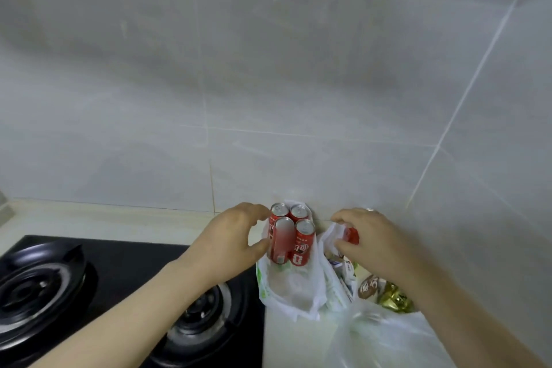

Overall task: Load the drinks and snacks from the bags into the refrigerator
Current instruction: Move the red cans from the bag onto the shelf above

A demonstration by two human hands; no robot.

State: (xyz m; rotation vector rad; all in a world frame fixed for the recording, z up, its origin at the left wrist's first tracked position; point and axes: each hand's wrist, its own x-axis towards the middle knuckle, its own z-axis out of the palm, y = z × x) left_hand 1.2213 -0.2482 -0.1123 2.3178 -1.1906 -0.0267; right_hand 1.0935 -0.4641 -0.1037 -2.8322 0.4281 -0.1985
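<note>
Several red drink cans (301,240) stand upright in a white plastic bag (288,287) on the counter by the wall. My left hand (230,236) curls around the left side of the cans, fingers apart, thumb near the front can. My right hand (367,236) pinches the rim of a second white bag (388,334) together with a small red packet (352,234). That bag holds snack packets (369,287) and a gold-wrapped item (394,297).
A black gas hob (125,266) with two burners (35,287) lies left of the bags. The pale counter (89,218) runs along the grey tiled wall (268,84), with a corner at right. No refrigerator is in view.
</note>
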